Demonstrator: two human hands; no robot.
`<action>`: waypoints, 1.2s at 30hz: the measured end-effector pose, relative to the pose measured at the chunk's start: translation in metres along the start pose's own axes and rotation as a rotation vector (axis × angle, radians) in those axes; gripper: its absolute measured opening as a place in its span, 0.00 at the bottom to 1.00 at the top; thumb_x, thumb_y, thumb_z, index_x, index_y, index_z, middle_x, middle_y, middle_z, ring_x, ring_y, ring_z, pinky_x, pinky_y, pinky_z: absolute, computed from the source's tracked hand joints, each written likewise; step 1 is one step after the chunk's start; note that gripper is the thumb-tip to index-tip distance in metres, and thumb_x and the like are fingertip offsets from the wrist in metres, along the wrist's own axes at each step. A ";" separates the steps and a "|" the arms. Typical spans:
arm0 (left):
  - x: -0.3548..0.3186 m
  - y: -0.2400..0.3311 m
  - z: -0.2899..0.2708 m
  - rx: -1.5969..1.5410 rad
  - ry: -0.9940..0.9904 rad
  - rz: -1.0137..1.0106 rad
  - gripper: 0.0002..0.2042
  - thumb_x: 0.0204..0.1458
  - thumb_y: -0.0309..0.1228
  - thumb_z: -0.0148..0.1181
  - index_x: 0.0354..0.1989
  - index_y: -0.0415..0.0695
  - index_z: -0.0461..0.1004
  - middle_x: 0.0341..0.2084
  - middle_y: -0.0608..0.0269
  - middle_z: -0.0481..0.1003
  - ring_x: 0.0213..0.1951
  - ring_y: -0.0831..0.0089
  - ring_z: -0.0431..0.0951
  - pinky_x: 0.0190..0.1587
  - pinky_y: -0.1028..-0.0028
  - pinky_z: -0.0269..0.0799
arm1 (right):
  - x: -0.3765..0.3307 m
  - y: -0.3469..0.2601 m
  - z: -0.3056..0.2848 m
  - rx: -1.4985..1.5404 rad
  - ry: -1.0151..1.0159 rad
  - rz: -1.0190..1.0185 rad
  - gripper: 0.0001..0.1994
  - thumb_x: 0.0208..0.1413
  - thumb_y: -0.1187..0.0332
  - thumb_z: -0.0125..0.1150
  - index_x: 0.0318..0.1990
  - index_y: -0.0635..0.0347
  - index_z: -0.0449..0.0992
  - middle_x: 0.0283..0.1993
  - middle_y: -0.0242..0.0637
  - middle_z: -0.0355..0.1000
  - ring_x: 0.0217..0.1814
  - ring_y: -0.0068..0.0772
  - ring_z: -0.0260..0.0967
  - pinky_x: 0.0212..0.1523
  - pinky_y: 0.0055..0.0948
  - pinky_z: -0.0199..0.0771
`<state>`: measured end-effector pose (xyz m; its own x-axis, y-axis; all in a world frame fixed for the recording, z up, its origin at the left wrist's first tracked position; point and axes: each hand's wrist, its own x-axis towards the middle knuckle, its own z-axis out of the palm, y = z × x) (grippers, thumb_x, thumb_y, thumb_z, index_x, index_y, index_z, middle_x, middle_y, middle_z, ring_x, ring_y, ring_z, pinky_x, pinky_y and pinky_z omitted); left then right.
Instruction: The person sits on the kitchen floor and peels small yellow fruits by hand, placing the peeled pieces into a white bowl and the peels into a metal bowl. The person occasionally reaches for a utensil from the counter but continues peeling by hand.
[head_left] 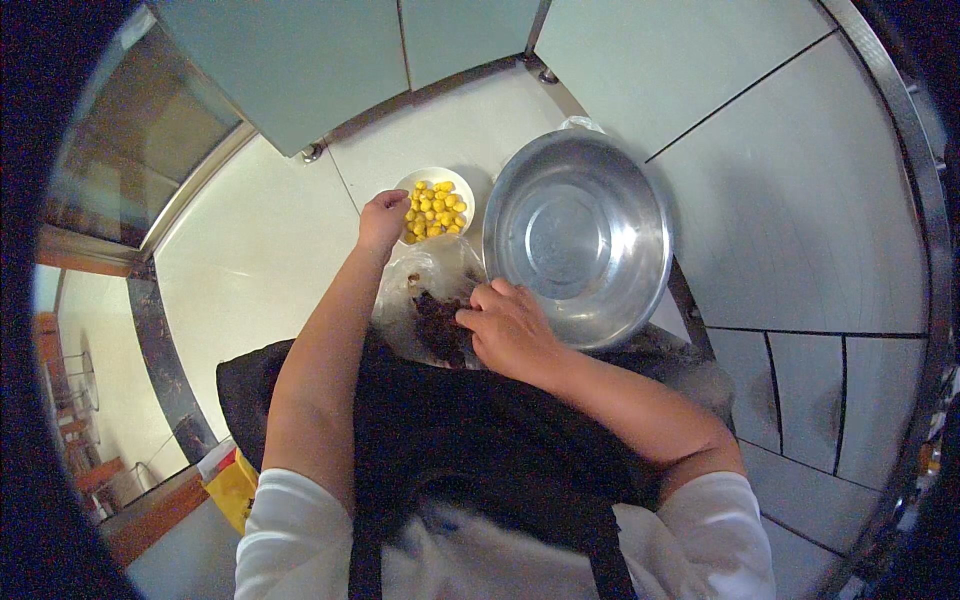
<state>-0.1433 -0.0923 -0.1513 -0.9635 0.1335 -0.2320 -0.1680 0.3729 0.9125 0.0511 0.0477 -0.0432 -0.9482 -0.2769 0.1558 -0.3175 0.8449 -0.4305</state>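
Note:
A white bowl (462, 184) holds several rounded yellow pieces (437, 208) that look like peeled chestnuts. At its left rim is my left hand (383, 220), fingers drawn together. Whatever may be between the fingertips is too small to make out. Nearer to me lies a clear plastic bag (400, 290), with dark brown bits like shells (437, 325) showing in its mouth. My right hand (512, 330) is closed at the bag's right side, fingers curled. What it grips, if anything, is hidden.
A large steel basin (640, 235) stands to the right of the bag, close to my right hand. Pale cabinet doors (300, 60) rise beyond the tiled floor (240, 230), with more panels (800, 220) on the right. A yellow bag (232, 492) sits at my left side.

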 end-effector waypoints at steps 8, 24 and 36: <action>-0.098 0.094 -0.030 -0.284 -0.273 -0.150 0.08 0.41 0.31 0.53 0.25 0.39 0.71 0.21 0.65 0.70 0.25 0.79 0.66 0.29 0.80 0.61 | 0.014 0.004 -0.036 0.285 0.131 0.184 0.09 0.32 0.63 0.61 0.18 0.57 0.71 0.24 0.34 0.64 0.32 0.36 0.60 0.33 0.31 0.60; -0.196 0.130 -0.041 -0.531 -0.587 -0.085 0.11 0.47 0.35 0.49 0.34 0.41 0.69 0.33 0.68 0.70 0.34 0.81 0.65 0.38 0.80 0.58 | 0.003 -0.013 -0.065 0.355 0.288 0.096 0.12 0.30 0.61 0.63 0.15 0.56 0.68 0.22 0.35 0.62 0.30 0.38 0.60 0.33 0.32 0.60; -0.186 0.128 -0.042 -0.424 -0.595 -0.060 0.12 0.46 0.35 0.50 0.33 0.39 0.69 0.37 0.63 0.69 0.37 0.75 0.68 0.41 0.75 0.61 | 0.005 -0.013 -0.069 0.315 0.315 0.069 0.11 0.29 0.62 0.64 0.15 0.56 0.68 0.22 0.34 0.62 0.31 0.38 0.60 0.34 0.31 0.61</action>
<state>0.0060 -0.1082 0.0230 -0.6942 0.6450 -0.3195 -0.3998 0.0236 0.9163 0.0509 0.0666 0.0240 -0.9328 -0.0304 0.3591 -0.2878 0.6627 -0.6913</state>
